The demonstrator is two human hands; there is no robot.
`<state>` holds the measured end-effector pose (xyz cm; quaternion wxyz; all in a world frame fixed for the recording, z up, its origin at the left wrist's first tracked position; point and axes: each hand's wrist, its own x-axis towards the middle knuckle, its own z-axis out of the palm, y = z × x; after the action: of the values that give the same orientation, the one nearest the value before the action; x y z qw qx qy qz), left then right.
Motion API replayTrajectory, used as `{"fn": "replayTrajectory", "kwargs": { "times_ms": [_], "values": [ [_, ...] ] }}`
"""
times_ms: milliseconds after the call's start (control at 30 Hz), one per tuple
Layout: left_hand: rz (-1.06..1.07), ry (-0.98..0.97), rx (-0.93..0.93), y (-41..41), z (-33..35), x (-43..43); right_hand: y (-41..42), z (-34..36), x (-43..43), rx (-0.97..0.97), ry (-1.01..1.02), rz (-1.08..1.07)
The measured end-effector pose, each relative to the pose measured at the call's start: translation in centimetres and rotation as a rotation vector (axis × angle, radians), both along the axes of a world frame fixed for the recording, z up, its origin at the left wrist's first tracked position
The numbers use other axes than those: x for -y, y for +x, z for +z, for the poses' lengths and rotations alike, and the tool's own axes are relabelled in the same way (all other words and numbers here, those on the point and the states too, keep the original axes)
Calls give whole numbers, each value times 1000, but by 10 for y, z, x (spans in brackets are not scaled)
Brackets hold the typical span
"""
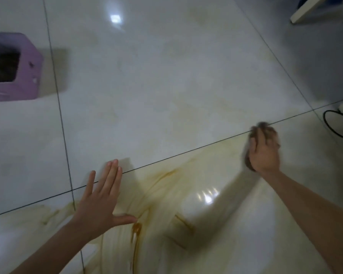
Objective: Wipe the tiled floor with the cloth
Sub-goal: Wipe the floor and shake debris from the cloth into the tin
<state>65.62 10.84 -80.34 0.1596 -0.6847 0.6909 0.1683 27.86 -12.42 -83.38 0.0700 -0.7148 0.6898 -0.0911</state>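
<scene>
- A purple bin (26, 80) stands at the floor's (166, 76) left edge, partly cut off.
- A black cable (333, 127) loops in at the right edge, near the cloth (263, 125).
- Brown streaks (137, 230) smear the near tile between the two arms.
- The left hand (99, 202) lies flat on the floor, fingers straight and spread, holding nothing.
- The right hand (265, 153) covers the dark cloth on a grout line. Blur hides whether its fingers grip or only press.
</scene>
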Motion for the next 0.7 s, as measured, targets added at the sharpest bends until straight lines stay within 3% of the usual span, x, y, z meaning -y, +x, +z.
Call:
{"fn": "replayTrajectory", "kwargs": {
  "times_ms": [67,100,133,167,200,267,367,467,533,600,667,700],
  "values": [
    [30,7,2,6,3,-8,28,-7,-15,-24,21,-265],
    [42,8,-2,8,5,-12,60,3,-32,-44,50,-200],
    [57,9,-9,10,6,-15,86,4,-53,6,21,-81],
    [68,10,-14,11,6,-18,115,-3,-80,226,-101,-29],
    [76,9,-17,12,6,-20,146,-8,-110,278,-195,168],
    [85,16,-22,13,4,-23,208,-3,-169,46,-119,607],
    [72,27,-11,19,1,-28,226,-10,-183,158,7,953],
    [31,25,-8,28,-3,-34,163,-4,-119,155,-21,1164],
    [15,5,-39,34,-7,-36,97,-4,-70,56,-2,949],
    [8,-30,-81,37,-9,-37,43,-5,-40,51,25,456],
    [20,-59,-142,38,-9,-38,36,-11,-42,20,-38,-19],
    [38,-65,-170,41,-9,-40,60,-12,-58,21,-30,-127]
  ]
}}
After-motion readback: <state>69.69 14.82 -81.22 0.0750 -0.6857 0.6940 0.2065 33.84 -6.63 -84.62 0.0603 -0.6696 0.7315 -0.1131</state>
